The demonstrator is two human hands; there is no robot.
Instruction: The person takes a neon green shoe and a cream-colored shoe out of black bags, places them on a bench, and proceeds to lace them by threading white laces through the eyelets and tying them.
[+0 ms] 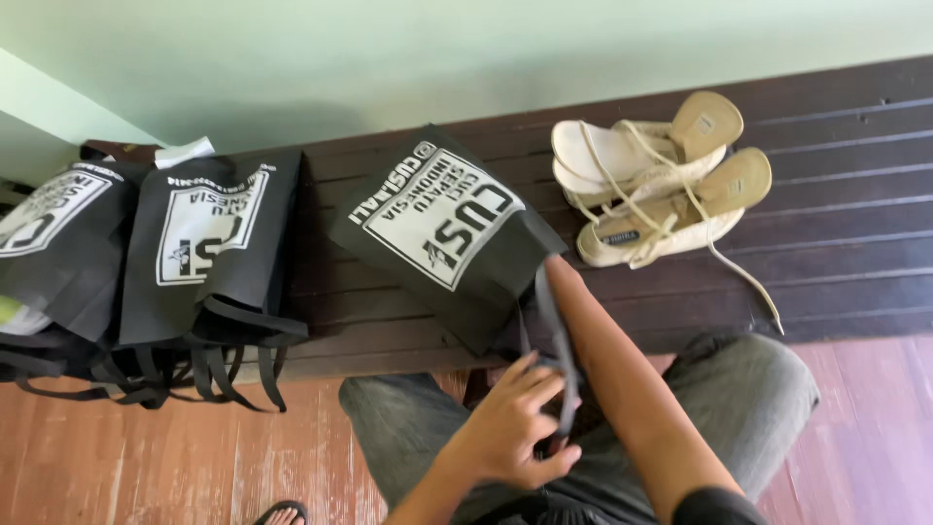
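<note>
Black fabric bag (452,228) with a white printed panel lies tilted on the dark slatted bench (836,233), mouth toward the person; right arm runs into it, right hand hidden inside, grip cannot be told. Left hand (515,428) curls around the grey handle straps (562,350), seemingly to steady the opening. Cream strappy sandals (656,180) sit just right; more black bags (146,253) stacked left.

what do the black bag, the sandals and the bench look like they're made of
Black bag: likely non-woven fabric, matte, soft folds, flat strap handles. Sandals: cream, maybe leather or synthetic, with cord-like laces and tan insoles. Bench: dark-stained wooden slats, grooves between boards.
</note>
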